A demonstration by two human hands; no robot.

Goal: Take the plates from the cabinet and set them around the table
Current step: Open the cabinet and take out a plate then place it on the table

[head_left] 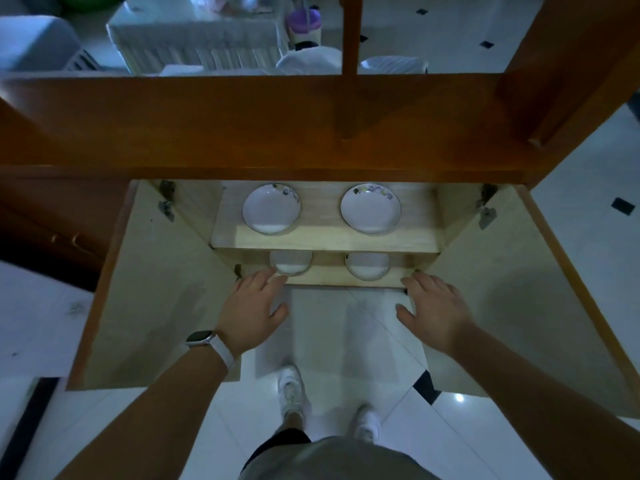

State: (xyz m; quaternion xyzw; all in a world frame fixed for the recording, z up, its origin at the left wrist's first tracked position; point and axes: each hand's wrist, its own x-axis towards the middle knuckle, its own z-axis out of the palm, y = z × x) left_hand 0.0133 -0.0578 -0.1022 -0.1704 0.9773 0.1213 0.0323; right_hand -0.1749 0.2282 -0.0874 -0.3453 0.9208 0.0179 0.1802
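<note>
A wooden cabinet [311, 133] stands open below me, both doors swung out. On its upper shelf [318, 237] lie two white plates with flowered rims, one at the left [270, 209] and one at the right [370, 208]. Two more white plates sit on the lower shelf, left [291, 262] and right [367, 268], each partly hidden by the shelf above. My left hand [254, 304] is spread, fingertips close to the lower left plate. My right hand [433, 306] is spread at the lower shelf's right front corner. Neither hand holds anything.
The open left door [145, 289] and right door [526, 289] flank my arms. Beyond the cabinet top stands a table with a white cloth [194, 36], a purple-lidded container [304, 26] and white chairs. White tiled floor and my shoes lie below.
</note>
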